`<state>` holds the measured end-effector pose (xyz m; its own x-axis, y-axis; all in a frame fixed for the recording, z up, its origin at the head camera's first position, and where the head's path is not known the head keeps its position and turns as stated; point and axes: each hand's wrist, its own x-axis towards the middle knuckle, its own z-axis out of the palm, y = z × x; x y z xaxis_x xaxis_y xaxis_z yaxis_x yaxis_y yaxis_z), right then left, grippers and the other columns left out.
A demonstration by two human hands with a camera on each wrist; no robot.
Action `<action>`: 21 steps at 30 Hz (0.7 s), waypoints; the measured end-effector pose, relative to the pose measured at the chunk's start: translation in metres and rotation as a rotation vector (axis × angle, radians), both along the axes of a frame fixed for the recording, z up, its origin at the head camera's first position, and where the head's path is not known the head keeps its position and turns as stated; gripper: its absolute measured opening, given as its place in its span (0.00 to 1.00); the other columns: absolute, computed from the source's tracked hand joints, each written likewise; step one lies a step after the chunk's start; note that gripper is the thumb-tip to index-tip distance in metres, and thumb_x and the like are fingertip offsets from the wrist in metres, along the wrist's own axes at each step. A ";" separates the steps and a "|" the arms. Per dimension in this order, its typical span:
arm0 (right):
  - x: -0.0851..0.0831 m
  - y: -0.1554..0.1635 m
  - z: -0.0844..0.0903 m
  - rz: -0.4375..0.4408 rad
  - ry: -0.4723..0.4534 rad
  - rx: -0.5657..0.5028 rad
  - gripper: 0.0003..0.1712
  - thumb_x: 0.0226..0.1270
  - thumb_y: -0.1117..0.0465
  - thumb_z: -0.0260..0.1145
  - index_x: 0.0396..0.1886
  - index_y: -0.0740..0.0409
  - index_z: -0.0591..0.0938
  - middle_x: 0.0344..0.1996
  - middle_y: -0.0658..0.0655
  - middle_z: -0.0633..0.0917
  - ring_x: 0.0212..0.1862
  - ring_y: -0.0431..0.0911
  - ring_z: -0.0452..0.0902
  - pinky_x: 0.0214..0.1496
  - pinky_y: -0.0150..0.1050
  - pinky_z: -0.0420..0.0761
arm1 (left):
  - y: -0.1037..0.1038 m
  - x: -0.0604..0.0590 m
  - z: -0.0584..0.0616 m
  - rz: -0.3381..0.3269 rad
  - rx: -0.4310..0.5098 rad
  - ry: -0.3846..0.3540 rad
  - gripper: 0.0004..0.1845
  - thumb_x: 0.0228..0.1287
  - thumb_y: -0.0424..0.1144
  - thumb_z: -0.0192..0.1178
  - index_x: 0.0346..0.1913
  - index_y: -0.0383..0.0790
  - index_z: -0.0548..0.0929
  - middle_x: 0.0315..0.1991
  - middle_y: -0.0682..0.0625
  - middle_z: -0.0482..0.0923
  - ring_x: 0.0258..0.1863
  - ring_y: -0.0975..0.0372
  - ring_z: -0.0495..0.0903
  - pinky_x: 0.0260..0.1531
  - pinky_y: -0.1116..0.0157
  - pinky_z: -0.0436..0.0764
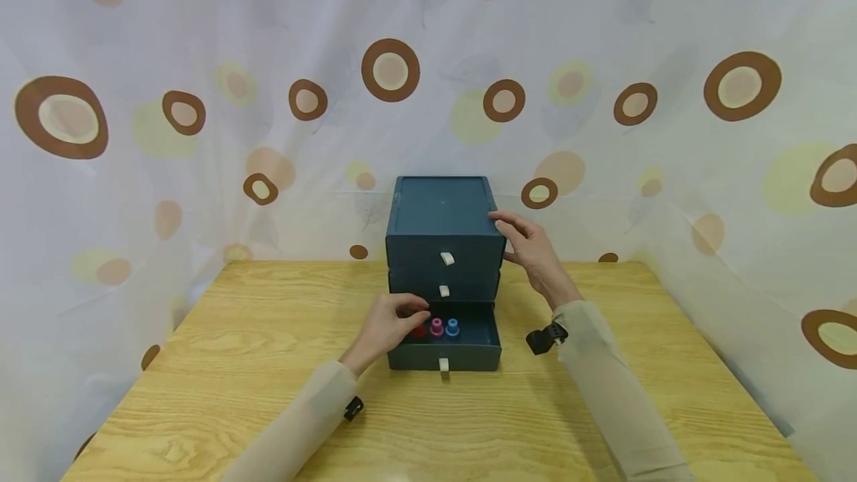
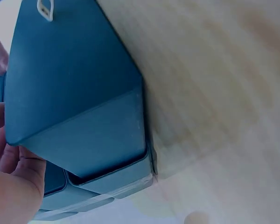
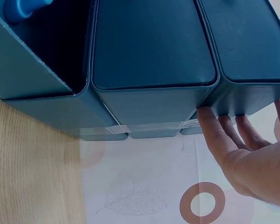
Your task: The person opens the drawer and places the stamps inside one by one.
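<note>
At the desk's (image 1: 268, 363) far middle stands a dark blue three-drawer cabinet (image 1: 442, 214), its bottom drawer (image 1: 469, 352) pulled out toward six o'clock. The left hand (image 1: 388, 326) reaches into that drawer from eight o'clock, fingers curled over a red peg (image 1: 419, 332); whether they actually pinch it cannot be told, since the fingers cover most of it. A pink peg (image 1: 437, 327) and a blue peg (image 1: 452, 327) stand just beside it toward three o'clock. The right hand (image 1: 532, 251), fingers straight, rests against the cabinet's top right edge. The pegs look small, rigid and light, probably smooth plastic, best taken by the knobbed top. The left wrist view is blurred and shows no pegs.
</note>
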<state>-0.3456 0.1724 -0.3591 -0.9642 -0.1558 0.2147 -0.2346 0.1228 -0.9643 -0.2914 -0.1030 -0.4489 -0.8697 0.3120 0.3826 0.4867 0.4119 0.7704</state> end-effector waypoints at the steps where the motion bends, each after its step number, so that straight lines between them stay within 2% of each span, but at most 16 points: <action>1: 0.000 0.001 0.000 0.000 -0.001 0.000 0.26 0.77 0.47 0.54 0.69 0.52 0.72 0.74 0.55 0.64 0.76 0.52 0.54 0.69 0.63 0.65 | 0.000 0.002 0.000 -0.003 0.010 -0.001 0.08 0.63 0.36 0.67 0.43 0.38 0.88 0.36 0.48 0.88 0.29 0.62 0.83 0.30 0.71 0.82; 6: 0.000 0.001 0.000 0.002 -0.002 -0.003 0.27 0.77 0.47 0.54 0.69 0.52 0.72 0.74 0.54 0.63 0.76 0.52 0.53 0.69 0.63 0.65 | 0.000 0.012 0.000 -0.034 0.055 0.010 0.08 0.63 0.35 0.67 0.43 0.36 0.88 0.34 0.46 0.88 0.28 0.53 0.85 0.27 0.71 0.82; 12: -0.001 0.003 0.001 -0.005 0.001 -0.007 0.27 0.77 0.46 0.54 0.70 0.51 0.71 0.75 0.54 0.61 0.77 0.52 0.52 0.70 0.63 0.64 | -0.001 0.022 0.004 -0.088 0.078 0.005 0.08 0.64 0.35 0.65 0.41 0.33 0.87 0.27 0.44 0.86 0.20 0.62 0.81 0.18 0.72 0.77; 16: -0.001 0.002 0.002 -0.003 0.001 -0.002 0.27 0.77 0.46 0.54 0.70 0.51 0.71 0.75 0.54 0.61 0.77 0.53 0.52 0.70 0.63 0.64 | 0.001 0.029 0.002 -0.117 0.029 -0.011 0.08 0.66 0.36 0.64 0.41 0.35 0.88 0.25 0.45 0.85 0.17 0.62 0.80 0.16 0.71 0.77; 21: 0.001 0.000 0.000 0.005 -0.001 -0.001 0.26 0.78 0.48 0.53 0.70 0.53 0.71 0.74 0.56 0.62 0.76 0.53 0.52 0.69 0.64 0.64 | 0.004 0.036 -0.003 -0.149 -0.042 -0.035 0.08 0.67 0.37 0.64 0.42 0.36 0.88 0.29 0.47 0.86 0.18 0.63 0.81 0.16 0.70 0.77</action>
